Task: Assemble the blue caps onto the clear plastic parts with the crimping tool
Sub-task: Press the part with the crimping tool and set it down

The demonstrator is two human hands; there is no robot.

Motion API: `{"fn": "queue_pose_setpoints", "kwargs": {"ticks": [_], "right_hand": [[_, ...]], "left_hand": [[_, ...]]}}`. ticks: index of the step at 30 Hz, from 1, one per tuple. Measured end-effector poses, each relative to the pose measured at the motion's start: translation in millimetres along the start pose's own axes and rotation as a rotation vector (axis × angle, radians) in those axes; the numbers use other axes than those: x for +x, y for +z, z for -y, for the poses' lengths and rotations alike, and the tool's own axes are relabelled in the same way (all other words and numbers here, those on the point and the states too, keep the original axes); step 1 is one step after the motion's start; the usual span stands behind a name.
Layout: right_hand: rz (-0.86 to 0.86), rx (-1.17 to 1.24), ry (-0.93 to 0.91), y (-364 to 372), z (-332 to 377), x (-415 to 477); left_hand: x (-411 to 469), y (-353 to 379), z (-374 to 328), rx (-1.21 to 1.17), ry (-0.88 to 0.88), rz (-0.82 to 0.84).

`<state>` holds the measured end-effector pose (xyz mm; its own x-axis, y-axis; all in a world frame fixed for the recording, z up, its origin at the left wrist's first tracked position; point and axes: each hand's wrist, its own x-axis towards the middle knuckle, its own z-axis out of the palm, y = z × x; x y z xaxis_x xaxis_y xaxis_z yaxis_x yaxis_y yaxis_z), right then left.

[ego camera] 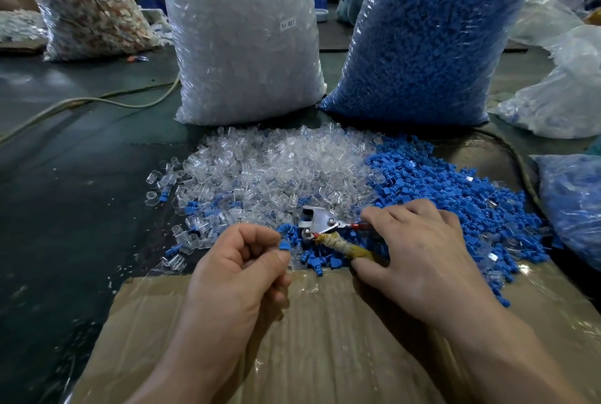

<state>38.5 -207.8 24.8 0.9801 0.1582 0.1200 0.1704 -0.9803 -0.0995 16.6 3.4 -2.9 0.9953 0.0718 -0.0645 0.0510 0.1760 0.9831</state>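
Two loose heaps lie in front of me on the table (65,159), clear plastic parts (276,172) to the left and blue caps (455,195) to the right. They meet in the middle, so either kind is within easy reach.

The fingers of my left hand (240,270) are curled in, with thumb and forefinger pinched on a single blue cap (285,245). Something clear shows just beneath it, but I cannot tell if a part is already fitted.

My right hand (419,247) grips the crimping tool (320,224), with fingers over the red handle and thumb against the cloth-wrapped one. Its metal head points left toward the cap, and its jaws stand apart, ready, I judge, to take the piece.

A sheet of taped cardboard (325,338) lies under my forearms, probably as a working pad.

Behind the heaps stand two big supply sacks, a sack of clear parts (240,36) and a sack of blue caps (422,45), each behind its own pile. A third sack of mixed pieces (87,3) sits far left, more plastic bags (559,101) lie to the right, and a pale cable (97,101) runs over the dark tabletop.
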Motion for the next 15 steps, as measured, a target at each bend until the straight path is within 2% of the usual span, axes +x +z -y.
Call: {"fn": "queue_pose_setpoints", "kwargs": {"ticks": [3,9,11,15], "right_hand": [[-0.092,0.047,0.034,0,3,3],[-0.317,0.394,0.067,-10,6,-4],[-0.282,0.407,0.022,-13,8,-8],[-0.103,0.276,-0.116,-16,14,-17]], "left_hand": [[1,0,-1,0.004,0.018,0.002],[-2,0,-5,-0.136,-0.042,0.032],[-2,-1,-5,-0.146,-0.046,0.053],[0,-4,-4,-0.131,0.029,0.066]]}}
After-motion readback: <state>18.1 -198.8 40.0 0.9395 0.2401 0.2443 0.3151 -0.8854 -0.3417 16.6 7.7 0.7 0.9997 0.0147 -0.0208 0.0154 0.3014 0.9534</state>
